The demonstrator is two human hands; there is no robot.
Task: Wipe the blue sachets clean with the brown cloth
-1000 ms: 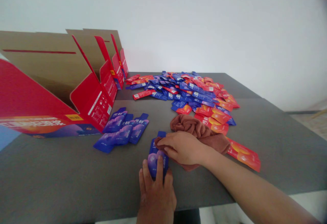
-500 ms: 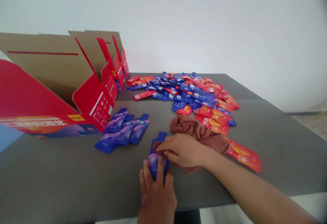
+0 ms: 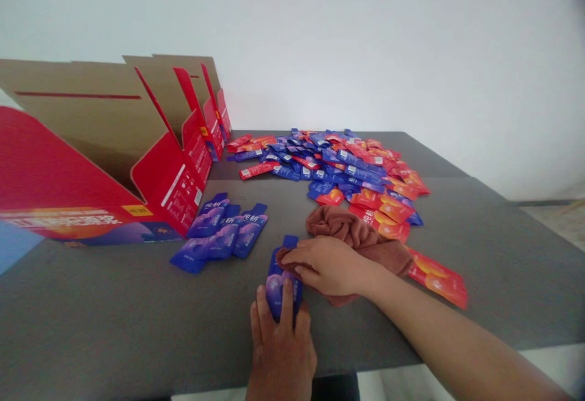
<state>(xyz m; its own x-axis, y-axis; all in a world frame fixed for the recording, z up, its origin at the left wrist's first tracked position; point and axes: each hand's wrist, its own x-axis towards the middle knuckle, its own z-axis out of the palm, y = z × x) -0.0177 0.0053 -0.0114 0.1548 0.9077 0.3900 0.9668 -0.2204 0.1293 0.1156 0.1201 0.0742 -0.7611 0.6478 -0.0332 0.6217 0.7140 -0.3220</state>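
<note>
A blue and purple pouch lies flat on the table in front of me. With fingers spread, my left hand presses on its near end. My right hand grips a brown cloth, and a fold of it under the fingertips touches the upper part of the pouch. The rest of the cloth bunches up behind and right of that hand. To the left, several blue pouches overlap in a small group. A red and orange pouch sticks out from under the cloth on the right.
Open red cardboard boxes stand in a row along the left of the grey table. A large pile of blue and red pouches spreads over the far middle. Behind it rises a white wall.
My right hand and the cloth have shifted very slightly to the right over the pouch. My left hand stays in place on the pouch's near end.
</note>
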